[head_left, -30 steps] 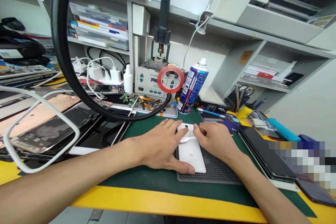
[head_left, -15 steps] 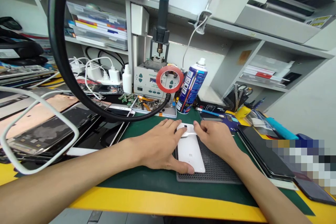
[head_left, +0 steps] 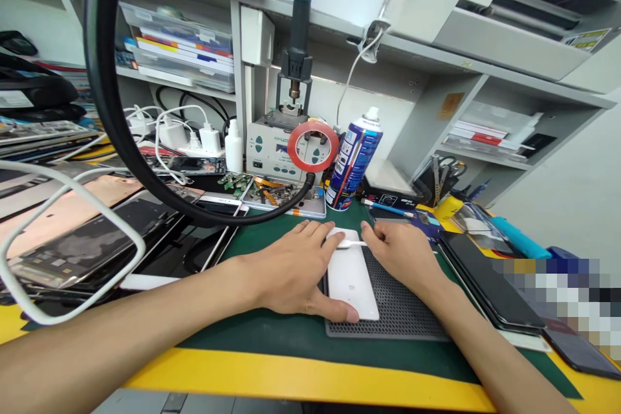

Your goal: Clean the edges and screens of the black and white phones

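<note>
A white phone (head_left: pixel 353 284) lies back up on a dark grey perforated mat (head_left: pixel 407 317). My left hand (head_left: pixel 295 268) holds it from the left side, thumb along the lower edge and fingers over the top end. Across the phone's upper part runs a thin white strip (head_left: pixel 351 244); whether it is film or something stiffer I cannot tell. My right hand (head_left: pixel 402 252) is closed in a pinch at the strip's right end, just off the phone's right edge. The left index finger touches the strip's other end. The phone's top end is partly hidden under my left fingers.
Behind the hands stand a blue spray can (head_left: pixel 354 158), a rework station (head_left: pixel 276 149) with a red tape ring (head_left: pixel 313 145), and a parts tray (head_left: pixel 286 197). A black hose (head_left: pixel 101 110) loops at the left. Dark phones (head_left: pixel 490 281) lie at the right, dismantled devices (head_left: pixel 97 239) at the left.
The white strip over the phone's upper part looks narrower, and the dark camera spot is no longer visible. My right hand has shifted very slightly right; my left hand stays put.
</note>
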Available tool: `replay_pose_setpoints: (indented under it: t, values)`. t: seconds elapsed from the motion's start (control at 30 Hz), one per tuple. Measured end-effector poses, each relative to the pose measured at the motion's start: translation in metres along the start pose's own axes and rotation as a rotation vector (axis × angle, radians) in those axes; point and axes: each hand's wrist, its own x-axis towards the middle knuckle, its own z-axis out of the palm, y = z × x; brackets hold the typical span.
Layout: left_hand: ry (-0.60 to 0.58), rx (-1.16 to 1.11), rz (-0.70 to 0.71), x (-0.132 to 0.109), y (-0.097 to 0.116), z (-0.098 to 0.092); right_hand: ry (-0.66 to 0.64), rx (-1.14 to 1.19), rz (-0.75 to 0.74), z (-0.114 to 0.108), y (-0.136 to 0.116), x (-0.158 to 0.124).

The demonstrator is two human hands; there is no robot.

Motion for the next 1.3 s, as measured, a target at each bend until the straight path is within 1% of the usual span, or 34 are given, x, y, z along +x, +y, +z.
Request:
replay_pose_setpoints:
  t: [0.07,0.2,0.23,0.3,0.43,0.5,0.57,0.67,0.73,0.8,0.87,0.97,1.17,1.3]
  values:
    - [-0.008,-0.005,-0.003,-0.0001,-0.0001,0.0002,-0.013,0.024,-0.017,-0.0002,0.0005,0.0002]
    - [0.002,-0.008,0.006,0.0000,-0.0012,0.0014,-0.081,0.126,-0.154,-0.0004,-0.0025,-0.0029]
    - [0.003,-0.012,0.009,0.0001,-0.0016,0.0016,-0.087,0.132,-0.169,-0.0003,-0.0031,-0.0033]
    - [-0.001,-0.018,0.011,0.0003,-0.0022,0.0017,-0.069,0.110,-0.142,-0.0002,-0.0030,-0.0029]
    - [0.006,-0.030,0.010,0.0006,-0.0028,0.0020,-0.027,0.026,0.003,-0.0001,0.0010,0.0008]
    - [0.015,-0.036,0.014,0.0005,-0.0028,0.0024,-0.026,0.023,0.022,0.0002,0.0024,0.0015]
    - [0.014,-0.036,0.016,0.0004,-0.0030,0.0029,-0.032,0.061,-0.015,0.0010,0.0020,0.0008]
    - [0.000,-0.031,0.008,0.0006,-0.0034,0.0036,-0.063,0.135,-0.127,0.0024,-0.0010,-0.0015]
    - [-0.008,-0.029,0.003,0.0006,-0.0035,0.0036,-0.065,0.138,-0.154,0.0028,-0.0025,-0.0020]
    - [-0.013,-0.024,0.002,0.0004,-0.0031,0.0032,-0.044,0.095,-0.109,0.0021,-0.0021,-0.0012]
    - [-0.010,-0.021,0.002,-0.0002,-0.0022,0.0023,-0.028,0.036,-0.033,0.0009,0.0001,0.0004]
    - [-0.003,-0.024,0.009,-0.0011,-0.0007,0.0003,-0.034,-0.008,0.044,-0.0006,0.0032,0.0020]
    - [-0.025,-0.041,0.006,-0.0013,0.0002,-0.0029,-0.055,0.027,0.015,-0.0013,-0.0007,0.0011]
    - [-0.051,-0.039,-0.008,-0.0011,0.0002,-0.0035,-0.113,-0.027,0.085,-0.0046,-0.0002,0.0026]
